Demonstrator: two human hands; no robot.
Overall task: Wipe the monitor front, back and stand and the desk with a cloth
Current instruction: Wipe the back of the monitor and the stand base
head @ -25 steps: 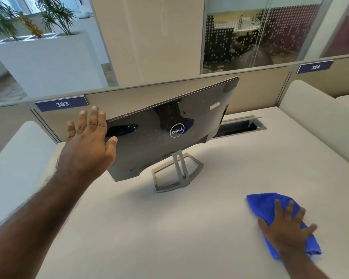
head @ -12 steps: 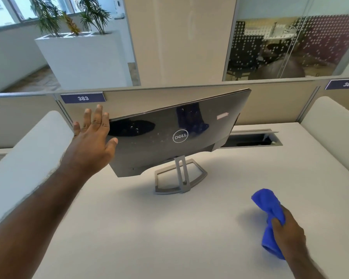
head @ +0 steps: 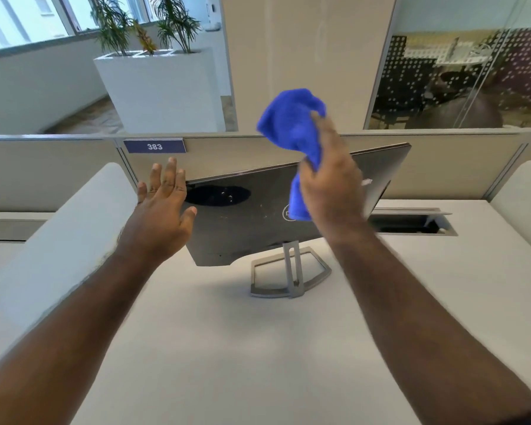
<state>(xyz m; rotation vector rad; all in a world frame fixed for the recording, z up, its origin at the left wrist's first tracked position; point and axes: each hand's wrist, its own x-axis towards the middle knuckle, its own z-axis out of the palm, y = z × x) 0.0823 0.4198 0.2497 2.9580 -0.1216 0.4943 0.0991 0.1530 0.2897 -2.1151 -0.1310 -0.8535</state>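
Looking down through the head camera, I see the monitor (head: 258, 216) standing on the pale desk (head: 227, 348) with its glossy black back turned toward me, the panel tilted so its right corner sits higher than its left. Its grey stand (head: 290, 273) rests on the desk just below the panel.

My right hand (head: 331, 185) is raised in front of the monitor's back, its fingers curled round a bunched blue cloth (head: 292, 124); most of the cloth bulges above the hand and a tail hangs below it, covering part of the round logo. The hand is motion-blurred, so I cannot tell whether the cloth touches the panel.

My left hand (head: 163, 207) is at the monitor's left edge with fingers straight and spread, thumb out toward the panel, gripping nothing; whether the palm actually touches the edge I cannot tell.

Behind the monitor runs a beige partition (head: 59, 170) carrying a label reading 383 (head: 154, 146). To the right, an open cable hatch (head: 411, 223) is set into the desk. Beyond the partition stands a white planter (head: 160, 90) with palm-like plants.
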